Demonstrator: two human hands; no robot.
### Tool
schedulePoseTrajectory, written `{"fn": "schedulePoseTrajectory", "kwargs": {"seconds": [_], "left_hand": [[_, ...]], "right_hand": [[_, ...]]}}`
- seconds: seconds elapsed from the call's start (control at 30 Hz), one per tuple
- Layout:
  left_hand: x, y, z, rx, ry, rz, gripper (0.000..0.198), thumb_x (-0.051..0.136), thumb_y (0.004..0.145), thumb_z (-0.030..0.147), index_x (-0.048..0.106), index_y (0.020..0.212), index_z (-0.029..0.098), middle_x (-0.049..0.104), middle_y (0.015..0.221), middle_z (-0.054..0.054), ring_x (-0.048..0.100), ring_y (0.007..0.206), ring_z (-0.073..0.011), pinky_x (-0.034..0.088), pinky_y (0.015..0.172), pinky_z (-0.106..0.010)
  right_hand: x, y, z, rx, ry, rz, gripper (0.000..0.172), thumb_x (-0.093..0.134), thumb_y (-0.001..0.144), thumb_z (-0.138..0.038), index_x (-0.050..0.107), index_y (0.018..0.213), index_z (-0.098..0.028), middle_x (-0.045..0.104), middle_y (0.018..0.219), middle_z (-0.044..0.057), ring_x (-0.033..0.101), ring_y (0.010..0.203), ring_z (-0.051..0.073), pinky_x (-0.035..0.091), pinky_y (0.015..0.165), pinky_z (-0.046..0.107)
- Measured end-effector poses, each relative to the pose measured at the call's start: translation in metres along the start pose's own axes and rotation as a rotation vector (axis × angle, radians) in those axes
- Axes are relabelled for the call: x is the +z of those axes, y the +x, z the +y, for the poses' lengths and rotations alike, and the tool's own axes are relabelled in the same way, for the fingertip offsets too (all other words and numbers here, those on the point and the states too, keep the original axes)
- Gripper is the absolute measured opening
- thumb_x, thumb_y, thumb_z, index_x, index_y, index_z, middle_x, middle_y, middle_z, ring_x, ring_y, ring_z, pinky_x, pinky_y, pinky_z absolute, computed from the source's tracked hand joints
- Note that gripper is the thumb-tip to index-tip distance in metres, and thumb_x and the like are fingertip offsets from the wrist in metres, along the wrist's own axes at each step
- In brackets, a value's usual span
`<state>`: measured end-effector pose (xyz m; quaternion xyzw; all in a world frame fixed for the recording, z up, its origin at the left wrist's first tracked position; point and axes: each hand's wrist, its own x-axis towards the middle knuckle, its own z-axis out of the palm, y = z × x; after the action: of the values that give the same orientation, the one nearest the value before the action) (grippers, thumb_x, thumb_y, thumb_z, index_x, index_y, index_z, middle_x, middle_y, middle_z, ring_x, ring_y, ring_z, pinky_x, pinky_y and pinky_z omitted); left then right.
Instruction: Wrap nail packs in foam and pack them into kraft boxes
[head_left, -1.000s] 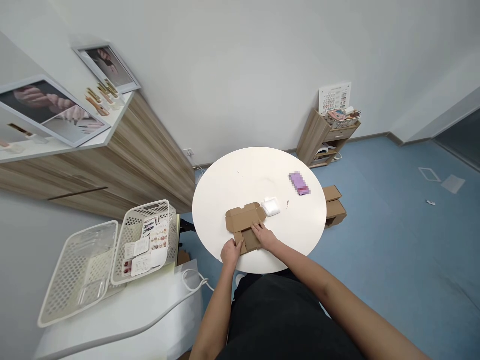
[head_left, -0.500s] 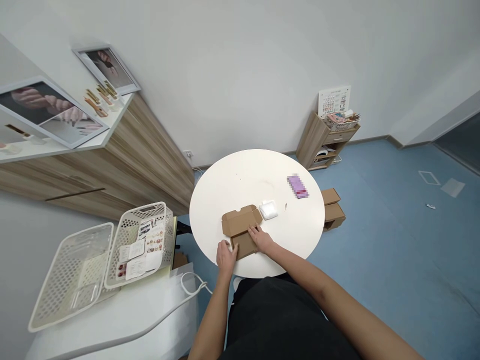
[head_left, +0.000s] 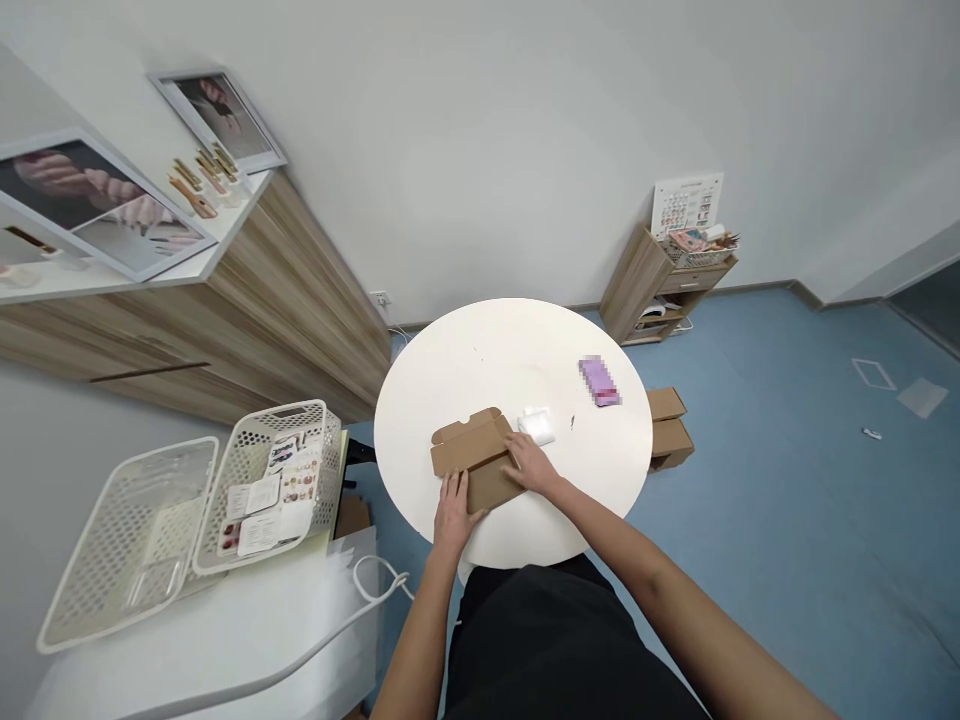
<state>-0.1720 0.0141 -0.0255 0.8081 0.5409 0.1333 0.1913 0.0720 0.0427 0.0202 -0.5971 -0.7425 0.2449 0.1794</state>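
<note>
A brown cardboard box point(head_left: 491, 486) lies near the front edge of the round white table, its lid panel point(head_left: 471, 445) raised away from me with side flaps sticking out. My left hand point(head_left: 454, 512) grips the box's left side, fingers along the wall and thumb at the near edge. On the right side, my right hand point(head_left: 531, 464) holds the box where lid and base meet, fingertips pressed on the cardboard. The inside of the box cannot be made out. Just beyond my right hand sits a small white folded packet point(head_left: 537, 427).
The round table point(head_left: 510, 340) also bears a blurred purple item point(head_left: 599, 381) and a tiny dark piece point(head_left: 572, 422). More cardboard boxes point(head_left: 670, 436) stand on the floor at right. To the left, a white basket point(head_left: 324, 480) holds printed cards. A wooden cabinet point(head_left: 300, 300) stands behind it.
My left hand has shifted from the near left corner farther up along the box's side. The box and its lid have turned slightly, and my right hand has moved a little outward.
</note>
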Motion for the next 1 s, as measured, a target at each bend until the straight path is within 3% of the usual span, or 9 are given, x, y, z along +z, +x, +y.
{"fn": "schedulePoseTrajectory", "kwargs": {"seconds": [0.07,0.13,0.23,0.33,0.43,0.6,0.73,0.87,1.0], "left_hand": [[0.000,0.003,-0.001,-0.034,-0.014,-0.012,0.082,0.068,0.077,0.041,0.030,0.147,0.022,0.040,0.149,-0.015,0.029,0.143,-0.0369,0.034,0.113,-0.056],[0.000,0.005,-0.001,-0.057,-0.033,-0.026,0.084,0.069,0.077,0.040,0.029,0.148,0.023,0.039,0.150,-0.014,0.027,0.144,-0.0364,0.033,0.114,-0.056],[0.000,0.006,-0.001,-0.084,-0.062,-0.037,0.086,0.071,0.076,0.038,0.027,0.149,0.024,0.036,0.153,-0.013,0.023,0.146,-0.0353,0.033,0.114,-0.055],[0.002,0.005,-0.001,-0.107,-0.077,-0.047,0.089,0.071,0.076,0.038,0.024,0.150,0.025,0.032,0.155,-0.012,0.022,0.147,-0.0350,0.033,0.114,-0.055],[0.002,0.004,0.001,-0.113,-0.078,-0.053,0.092,0.071,0.076,0.037,0.021,0.151,0.024,0.031,0.156,-0.013,0.021,0.147,-0.0353,0.032,0.114,-0.056],[0.002,0.011,0.006,-0.136,-0.077,-0.056,0.093,0.073,0.075,0.036,0.021,0.151,0.024,0.033,0.155,-0.013,0.021,0.147,-0.0353,0.033,0.114,-0.055],[0.003,0.020,0.013,-0.158,-0.082,-0.072,0.094,0.075,0.073,0.036,0.023,0.151,0.023,0.034,0.155,-0.014,0.022,0.146,-0.0357,0.035,0.114,-0.054],[0.006,0.030,0.023,-0.136,-0.098,-0.070,0.092,0.074,0.074,0.039,0.025,0.150,0.022,0.033,0.155,-0.014,0.022,0.146,-0.0357,0.032,0.115,-0.055],[0.011,0.039,0.036,-0.117,-0.111,-0.098,0.094,0.075,0.073,0.038,0.024,0.150,0.019,0.032,0.156,-0.016,0.020,0.147,-0.0364,0.031,0.116,-0.053]], "right_hand": [[-0.011,0.007,0.018,0.192,0.047,0.193,0.041,0.047,0.092,-0.034,0.054,0.129,-0.017,0.054,0.131,0.014,0.046,0.125,0.029,0.041,0.104,0.046],[-0.021,0.017,0.038,0.415,0.051,0.283,0.042,0.048,0.091,-0.031,0.053,0.129,-0.015,0.055,0.127,0.014,0.048,0.120,0.030,0.041,0.101,0.044],[-0.029,0.033,0.065,0.584,0.024,0.199,0.063,0.061,0.083,-0.036,0.044,0.138,-0.013,0.048,0.138,0.015,0.042,0.126,0.032,0.034,0.106,0.042],[-0.032,0.047,0.081,0.576,0.002,0.030,0.083,0.069,0.077,-0.041,0.033,0.146,-0.015,0.040,0.148,0.014,0.037,0.132,0.033,0.031,0.106,0.039],[-0.036,0.059,0.085,0.535,-0.041,-0.107,0.086,0.072,0.076,-0.043,0.032,0.147,-0.018,0.044,0.145,0.014,0.039,0.129,0.033,0.035,0.099,0.037],[-0.049,0.072,0.081,0.483,-0.162,-0.240,0.056,0.077,0.071,-0.045,0.060,0.121,-0.024,0.059,0.125,0.011,0.046,0.120,0.033,0.038,0.090,0.038],[-0.062,0.070,0.082,0.553,-0.058,-0.299,0.041,0.082,0.064,-0.040,0.065,0.097,-0.023,0.064,0.110,0.008,0.058,0.100,0.026,0.041,0.074,0.031],[-0.074,0.055,0.087,0.642,0.062,-0.186,0.033,0.081,0.064,-0.037,0.059,0.083,-0.022,0.066,0.091,0.003,0.060,0.080,0.020,0.037,0.062,0.027],[-0.089,0.035,0.087,0.688,0.196,0.116,0.033,0.077,0.065,-0.043,0.055,0.078,-0.023,0.065,0.087,0.003,0.058,0.078,0.019,0.036,0.061,0.027]]}}
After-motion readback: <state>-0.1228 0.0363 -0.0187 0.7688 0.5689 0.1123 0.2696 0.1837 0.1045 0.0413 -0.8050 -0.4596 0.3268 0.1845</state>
